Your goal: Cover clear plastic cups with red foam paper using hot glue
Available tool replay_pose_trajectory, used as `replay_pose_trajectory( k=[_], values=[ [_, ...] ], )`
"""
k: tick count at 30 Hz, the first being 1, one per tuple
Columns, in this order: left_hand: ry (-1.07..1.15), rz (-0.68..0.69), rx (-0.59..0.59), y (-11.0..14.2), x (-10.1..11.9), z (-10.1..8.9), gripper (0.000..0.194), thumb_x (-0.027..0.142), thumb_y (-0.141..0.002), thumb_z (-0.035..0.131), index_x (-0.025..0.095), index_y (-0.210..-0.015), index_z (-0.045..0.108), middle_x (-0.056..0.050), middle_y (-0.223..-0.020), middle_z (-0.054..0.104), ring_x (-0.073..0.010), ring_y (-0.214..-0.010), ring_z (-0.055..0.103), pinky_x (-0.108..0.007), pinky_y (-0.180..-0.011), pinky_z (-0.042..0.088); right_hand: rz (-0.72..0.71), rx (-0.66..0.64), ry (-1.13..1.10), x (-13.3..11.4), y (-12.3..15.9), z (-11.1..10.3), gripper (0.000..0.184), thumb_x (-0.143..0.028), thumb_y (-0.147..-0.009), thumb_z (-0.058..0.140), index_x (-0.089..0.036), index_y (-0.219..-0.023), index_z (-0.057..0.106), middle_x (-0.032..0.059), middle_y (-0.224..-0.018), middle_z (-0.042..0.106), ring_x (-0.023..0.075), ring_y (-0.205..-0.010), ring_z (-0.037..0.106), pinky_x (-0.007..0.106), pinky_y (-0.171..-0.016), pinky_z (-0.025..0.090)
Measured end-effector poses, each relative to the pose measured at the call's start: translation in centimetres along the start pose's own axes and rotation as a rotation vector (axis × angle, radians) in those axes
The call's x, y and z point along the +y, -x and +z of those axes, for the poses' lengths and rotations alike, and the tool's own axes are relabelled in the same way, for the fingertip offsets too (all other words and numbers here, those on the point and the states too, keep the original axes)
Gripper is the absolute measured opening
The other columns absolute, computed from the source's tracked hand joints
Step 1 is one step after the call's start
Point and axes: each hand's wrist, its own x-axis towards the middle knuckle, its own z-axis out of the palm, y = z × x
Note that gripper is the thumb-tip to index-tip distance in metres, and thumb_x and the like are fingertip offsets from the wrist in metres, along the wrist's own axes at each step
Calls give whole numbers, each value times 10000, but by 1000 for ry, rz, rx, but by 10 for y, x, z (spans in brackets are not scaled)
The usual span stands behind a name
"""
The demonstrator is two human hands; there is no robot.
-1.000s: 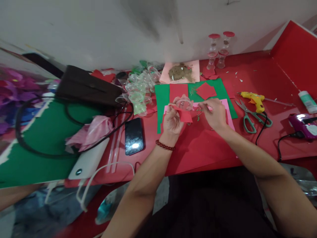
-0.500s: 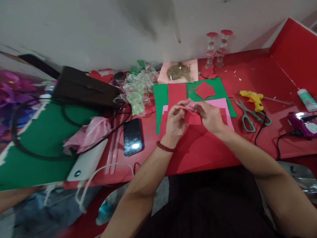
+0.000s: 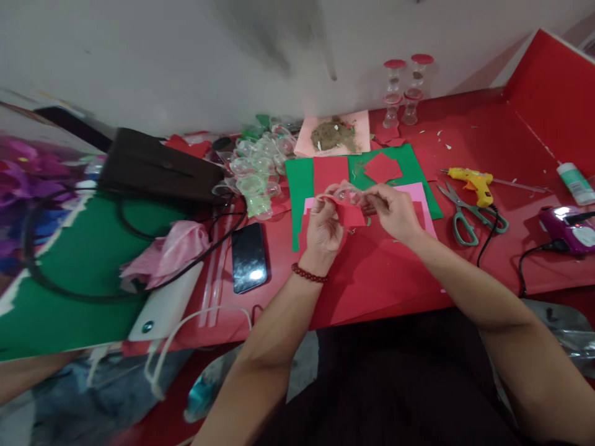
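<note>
While L hand [image 3: 326, 230] grips red paper [image 3: 352, 217] + plastic pc [image 3: 343, 196], R hand [image 3: 394, 212] is pinched beside, contents unclear.

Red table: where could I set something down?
The widest bare patch lies between the red board and the glue gun, with pale scraps toward its left. A narrow strip runs between phone and green paper. It's crowded around the plastic cups and dark bag, and under the left hand and right hand, where papers overlap.

The left arm [image 3: 272, 334] and right arm [image 3: 474, 285] reached forward, the left grip [image 3: 325, 229] curled in with its palm showing, the right grip [image 3: 393, 209] near it with bent fingers [image 3: 380, 193].
</note>
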Motion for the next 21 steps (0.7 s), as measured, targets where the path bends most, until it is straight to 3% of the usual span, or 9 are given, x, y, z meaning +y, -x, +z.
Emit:
replay_pose_trajectory(
  k=[6,11,14,17,21],
  values=[
    [-2,-11,96,-4,7,-7,51,279,-986,805,281,-940,784,18,-1111,830,-144,-1199,777,-187,-952,638,42,36,308,4,0,-3,260,-53,-914,538,-204,-908,750,30,-824,782,182,-729,753,324,-727,601],
    [-4,-18,45,-5,5,-8,51,298,-957,837,290,-944,788,19,-1139,829,-167,-1340,721,-222,-1052,621,1,205,494,10,-4,-12,200,-98,-921,659,-234,-944,804,70,-1002,831,242,-895,770,388,-822,598],
    [12,-69,12,-4,-1,-5,61,287,-937,854,282,-945,794,11,-1106,833,-184,-1276,753,-262,-1040,637,-102,233,495,6,-4,-14,251,-122,-982,593,-248,-993,810,79,-1052,833,248,-969,768,402,-866,602],
    [-17,-123,-15,-1,-7,0,102,246,-884,891,256,-885,790,-6,-1113,839,-193,-1164,786,-280,-984,651,-196,188,416,-2,-3,-11,182,-223,-1019,633,-251,-1098,794,87,-1115,817,224,-962,749,354,-803,607],
    [-39,-167,-67,5,-10,5,189,184,-809,939,226,-775,758,-2,-1061,837,-159,-1026,795,-279,-978,626,-205,173,420,-5,0,-6,110,-278,-1012,708,-255,-930,777,55,-953,781,201,-859,712,335,-784,578]
  ],
)
